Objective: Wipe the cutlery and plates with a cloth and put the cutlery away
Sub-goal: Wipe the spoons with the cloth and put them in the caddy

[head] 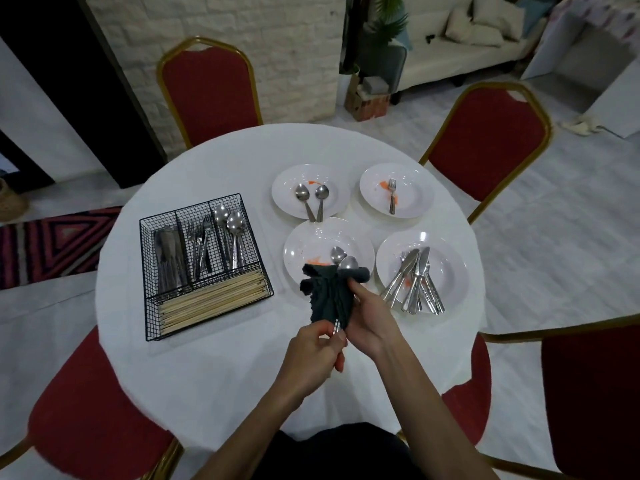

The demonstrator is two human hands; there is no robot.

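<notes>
Well, the job looks to be somewhere in the middle. The person's left hand (320, 344) pinches the handle end of a spoon (348, 264), and the right hand (369, 317) closes a dark cloth (329, 294) around its shaft — both grips narrow and full, the bowl of the spoon poking out above the cloth, over the near-left plate (304, 244). A second spoon (337, 254) lies on that plate beside an orange smear.

Done, as I judge it: the wire caddy (204, 268) on the left of the surface (207, 368) already holds knives, forks and two spoons in its upright compartments, with chopsticks (211, 301) laid across the front.

Left to do — quite a lot. Two spoons (311, 199) rest on the far-left plate (287, 188), a fork (392, 199) on the far-right plate (415, 188), and a heap of knives (414, 282) on the near-right plate (450, 268). Several plates show orange marks, so I'd say none has been wiped.
</notes>
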